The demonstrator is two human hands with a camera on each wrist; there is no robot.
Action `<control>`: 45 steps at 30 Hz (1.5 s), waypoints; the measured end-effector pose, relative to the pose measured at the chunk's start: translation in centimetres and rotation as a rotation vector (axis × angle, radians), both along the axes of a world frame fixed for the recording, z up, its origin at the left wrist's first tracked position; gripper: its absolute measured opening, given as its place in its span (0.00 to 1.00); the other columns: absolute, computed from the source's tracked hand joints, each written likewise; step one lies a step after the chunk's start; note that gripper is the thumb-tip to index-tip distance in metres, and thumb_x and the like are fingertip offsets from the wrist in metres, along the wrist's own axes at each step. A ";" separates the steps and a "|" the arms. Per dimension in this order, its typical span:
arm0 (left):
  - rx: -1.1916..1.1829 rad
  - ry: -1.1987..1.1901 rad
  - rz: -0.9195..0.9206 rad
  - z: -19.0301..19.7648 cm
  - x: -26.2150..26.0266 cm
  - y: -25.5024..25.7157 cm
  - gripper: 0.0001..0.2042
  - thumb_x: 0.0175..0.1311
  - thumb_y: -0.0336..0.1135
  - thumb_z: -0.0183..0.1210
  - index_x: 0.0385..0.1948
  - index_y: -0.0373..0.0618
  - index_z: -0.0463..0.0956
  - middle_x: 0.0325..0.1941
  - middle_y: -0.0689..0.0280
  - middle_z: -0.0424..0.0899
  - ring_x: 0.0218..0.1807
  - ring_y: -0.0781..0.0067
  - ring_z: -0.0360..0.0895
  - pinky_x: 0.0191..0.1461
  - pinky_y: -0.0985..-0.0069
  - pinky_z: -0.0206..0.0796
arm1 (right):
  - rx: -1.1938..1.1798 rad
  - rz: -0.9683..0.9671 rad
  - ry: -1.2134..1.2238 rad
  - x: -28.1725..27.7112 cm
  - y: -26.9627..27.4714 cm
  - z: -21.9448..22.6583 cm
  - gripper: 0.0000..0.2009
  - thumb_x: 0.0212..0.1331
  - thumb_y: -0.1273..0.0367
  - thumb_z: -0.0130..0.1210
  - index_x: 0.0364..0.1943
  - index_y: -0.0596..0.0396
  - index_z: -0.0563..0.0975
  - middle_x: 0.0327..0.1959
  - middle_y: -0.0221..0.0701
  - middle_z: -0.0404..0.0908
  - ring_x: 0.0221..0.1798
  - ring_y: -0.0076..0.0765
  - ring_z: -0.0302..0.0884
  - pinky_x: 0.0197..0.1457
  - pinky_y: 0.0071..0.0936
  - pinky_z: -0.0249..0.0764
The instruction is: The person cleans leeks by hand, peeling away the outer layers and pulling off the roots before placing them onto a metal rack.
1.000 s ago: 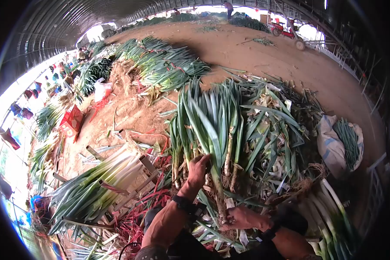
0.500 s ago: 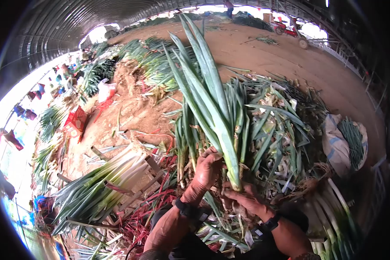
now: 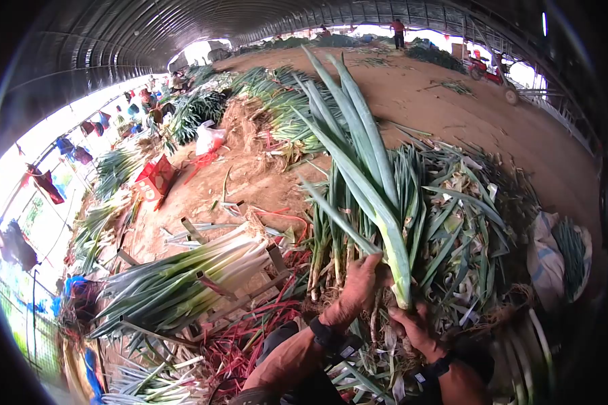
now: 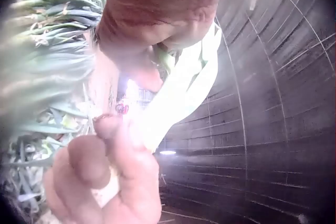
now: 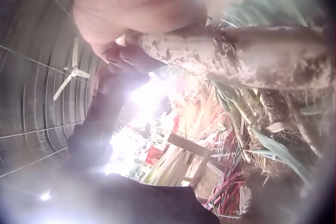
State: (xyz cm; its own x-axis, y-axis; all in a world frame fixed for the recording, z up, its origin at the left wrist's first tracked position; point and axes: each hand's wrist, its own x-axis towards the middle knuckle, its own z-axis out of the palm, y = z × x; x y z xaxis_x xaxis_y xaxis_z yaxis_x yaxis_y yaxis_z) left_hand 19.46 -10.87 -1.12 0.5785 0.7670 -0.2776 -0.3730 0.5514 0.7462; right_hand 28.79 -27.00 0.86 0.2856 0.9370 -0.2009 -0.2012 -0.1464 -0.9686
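Note:
A large green onion [image 3: 385,216] slants up and away in front of me, its long leaves fanned to the upper left. My right hand [image 3: 417,329] grips its stalk low down; in the right wrist view the lower stalk [image 5: 236,56] is streaked with soil. Just above and to the left, my left hand [image 3: 359,287] pinches an outer leaf [image 3: 338,216] that bends away from the rest. In the left wrist view, the pale stalk [image 4: 176,98] passes between both hands. Behind them, unpeeled green onions [image 3: 327,243] stand bunched with roots down.
Left of me, a wooden rack [image 3: 277,260] holds cleaned green onions [image 3: 189,266], with red straps [image 3: 250,344] below. A heap of stripped leaves [image 3: 463,216] lies at right, beside a white sack [image 3: 544,253]. More onions [image 3: 520,364] lie low right. A person [image 3: 398,32] stands far back.
The onion was low with its roots toward me, then raised between both hands. An outer leaf now bends away leftward under the left hand. The head view has turned left.

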 end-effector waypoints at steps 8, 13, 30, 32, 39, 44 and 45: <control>1.886 0.924 -0.773 -3.7 -3.9 -1.0 0.06 0.66 0.39 0.57 0.38 0.56 0.82 0.33 0.68 0.85 0.35 0.63 0.85 0.36 0.64 0.79 | 0.068 0.035 -0.068 1.6 -0.6 0.2 0.09 0.64 0.65 0.55 0.38 0.57 0.76 0.19 0.27 0.72 0.16 0.18 0.63 0.18 0.19 0.57; 0.363 0.197 -0.182 2.5 -3.7 -1.5 0.18 0.68 0.50 0.61 0.36 0.40 0.82 0.31 0.66 0.84 0.33 0.76 0.81 0.39 0.76 0.73 | 0.101 -0.042 -0.174 2.4 -1.0 -0.4 0.14 0.67 0.61 0.56 0.42 0.60 0.79 0.23 0.26 0.78 0.22 0.17 0.71 0.24 0.20 0.67; 0.474 0.146 -1.039 2.3 -5.9 -5.8 0.12 0.68 0.36 0.63 0.46 0.37 0.80 0.38 0.66 0.85 0.39 0.76 0.82 0.45 0.77 0.74 | -0.030 -0.239 -0.278 3.1 0.2 0.1 0.30 0.70 0.45 0.44 0.31 0.57 0.85 0.22 0.27 0.81 0.28 0.23 0.76 0.36 0.26 0.71; 0.483 0.125 -1.226 1.6 -5.0 -6.4 0.15 0.68 0.38 0.64 0.47 0.37 0.79 0.36 0.67 0.84 0.38 0.77 0.83 0.44 0.78 0.74 | -0.086 -0.226 -0.375 3.4 0.4 -1.9 0.30 0.70 0.45 0.44 0.31 0.58 0.85 0.23 0.28 0.82 0.28 0.23 0.76 0.37 0.26 0.71; 0.847 0.852 -0.654 2.9 -5.0 -3.4 0.21 0.67 0.49 0.63 0.46 0.36 0.79 0.37 0.64 0.86 0.28 0.75 0.82 0.33 0.78 0.72 | 0.041 -0.264 -0.146 3.1 0.4 -2.7 0.18 0.67 0.59 0.54 0.41 0.62 0.84 0.31 0.31 0.86 0.34 0.23 0.80 0.41 0.23 0.75; 0.451 0.331 -0.197 2.8 -4.4 -1.7 0.24 0.70 0.52 0.57 0.52 0.35 0.75 0.42 0.60 0.85 0.26 0.73 0.80 0.30 0.77 0.72 | 0.036 -0.165 -0.302 2.2 0.0 -1.5 0.17 0.66 0.60 0.55 0.45 0.61 0.83 0.33 0.32 0.85 0.36 0.19 0.78 0.39 0.20 0.74; 0.338 0.234 -0.157 2.4 -4.3 -1.3 0.23 0.70 0.50 0.57 0.51 0.35 0.74 0.44 0.58 0.84 0.25 0.73 0.79 0.29 0.78 0.70 | -0.012 -0.124 -0.214 1.9 -0.2 -1.0 0.17 0.66 0.60 0.55 0.45 0.61 0.83 0.33 0.31 0.85 0.36 0.18 0.78 0.39 0.20 0.74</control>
State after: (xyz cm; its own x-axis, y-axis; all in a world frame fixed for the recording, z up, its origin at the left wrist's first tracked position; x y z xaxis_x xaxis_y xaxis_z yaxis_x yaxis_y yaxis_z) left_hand 15.20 -12.21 1.28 0.6470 0.7448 -0.1634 -0.1037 0.2982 0.9489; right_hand 30.71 -27.16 -0.16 0.4354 0.8902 -0.1342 -0.0090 -0.1447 -0.9894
